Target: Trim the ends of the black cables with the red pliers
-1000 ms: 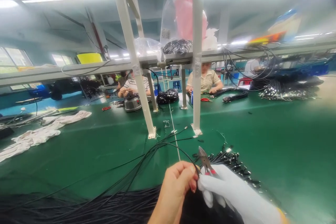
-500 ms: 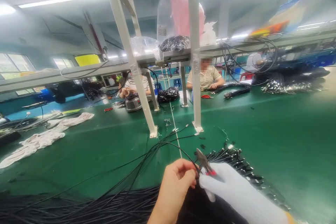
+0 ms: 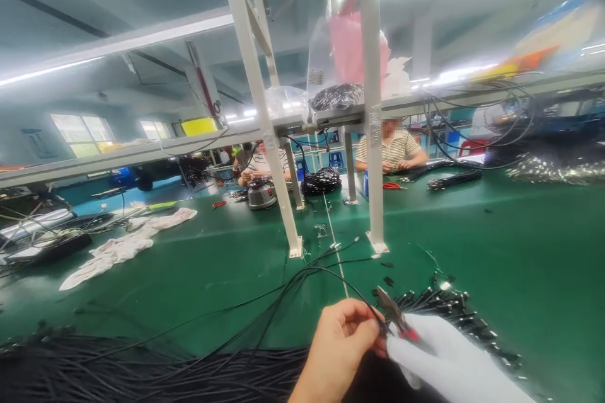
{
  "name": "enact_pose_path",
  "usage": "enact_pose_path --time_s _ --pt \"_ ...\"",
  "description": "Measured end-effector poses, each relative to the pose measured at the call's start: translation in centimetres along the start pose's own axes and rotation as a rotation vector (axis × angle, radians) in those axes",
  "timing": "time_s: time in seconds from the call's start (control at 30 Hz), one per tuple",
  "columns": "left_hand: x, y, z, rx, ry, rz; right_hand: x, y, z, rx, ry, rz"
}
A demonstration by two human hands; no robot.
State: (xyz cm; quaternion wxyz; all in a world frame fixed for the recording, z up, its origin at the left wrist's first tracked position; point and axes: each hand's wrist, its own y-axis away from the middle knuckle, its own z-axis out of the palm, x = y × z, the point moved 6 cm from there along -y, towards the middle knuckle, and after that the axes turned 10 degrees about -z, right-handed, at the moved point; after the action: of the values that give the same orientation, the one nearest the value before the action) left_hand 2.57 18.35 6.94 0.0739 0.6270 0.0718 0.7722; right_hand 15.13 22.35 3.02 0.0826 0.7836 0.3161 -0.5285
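Note:
My bare left hand (image 3: 341, 343) is closed, pinching a black cable (image 3: 352, 286) between thumb and fingers. The cable arcs up from the pinch and runs left over the table. My right hand (image 3: 439, 349), in a white glove, is wrapped round a pair of cutting pliers (image 3: 394, 313) with red on the handles. Their metal jaws point up and left, just beyond the fingers of my left hand. Both hands meet at the cable, whose end is hidden by the fingers. A thick bundle of black cables (image 3: 189, 371) lies below, its connector ends (image 3: 467, 327) fanned out on the right.
Two white shelf posts (image 3: 375, 138) stand on the green table (image 3: 212, 277). White cloths (image 3: 113, 252) lie at the left. Across the table sit two co-workers, with a coil of black cable (image 3: 321, 181) and red-handled scissors (image 3: 393, 186) near them. A few loose cable ends lie ahead.
The whole view has shifted, so the table, posts and both hands appear farther right and slightly lower. My grip on the cable and pliers looks the same.

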Motion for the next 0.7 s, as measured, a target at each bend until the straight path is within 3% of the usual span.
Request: enact_pose_path --time_s 0.13,0.3,0.5,0.7 --pt "0.7 0.6 0.3 -0.044 -0.003 -0.003 -0.2 0.2 -0.6 -0.016 0.143 0.047" --pt "0.3 0.4 0.0 0.013 -0.023 -0.018 -0.8 0.5 -0.7 -0.028 0.255 0.035" --pt "0.0 0.2 -0.1 0.017 0.025 -0.024 -1.0 0.7 -0.2 -0.053 0.007 0.077" --pt "0.2 0.4 0.0 0.003 0.054 -0.026 -2.0 0.4 0.1 -0.053 -0.178 0.003"
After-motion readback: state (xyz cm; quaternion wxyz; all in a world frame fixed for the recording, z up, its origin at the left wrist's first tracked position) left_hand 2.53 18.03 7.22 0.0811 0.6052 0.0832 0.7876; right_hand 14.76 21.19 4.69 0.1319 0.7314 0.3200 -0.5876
